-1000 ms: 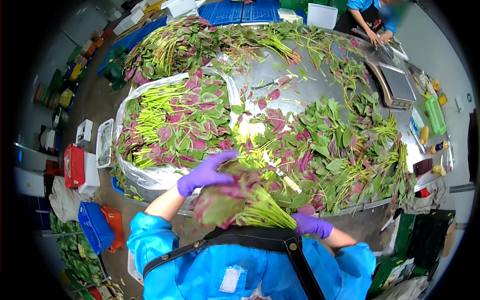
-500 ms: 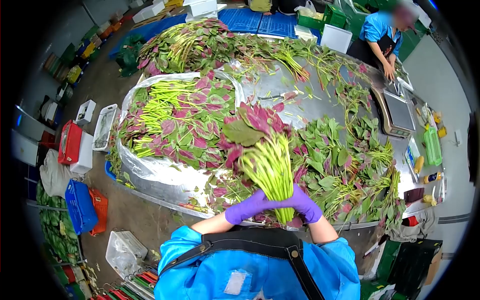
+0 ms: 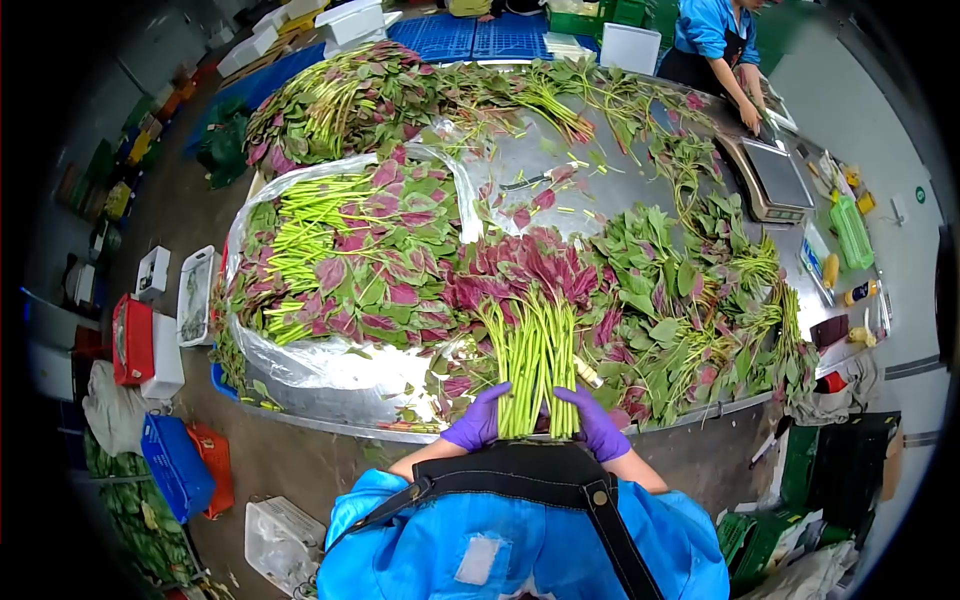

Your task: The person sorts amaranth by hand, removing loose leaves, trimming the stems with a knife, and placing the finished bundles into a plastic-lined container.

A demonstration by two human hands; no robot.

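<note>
Clasping the bunch [image 3: 537,350] at the near edge of the bench [image 3: 615,185], cut ends toward the body and red leaves pointing away. Clamped on the stems from one side with the left grip [image 3: 475,420], from the other with the right grip [image 3: 597,425], both gloved in purple. Hard to tell whether lifted clear or touching the bench. Flanked on the left by stacked greens [image 3: 365,255] inside a clear liner [image 3: 290,365], on the right by loose greens [image 3: 680,310]. Partly covered just beside the stems: a pale handle [image 3: 588,373]. Farther right, near a person [image 3: 710,45]: a scale [image 3: 775,180].
</note>
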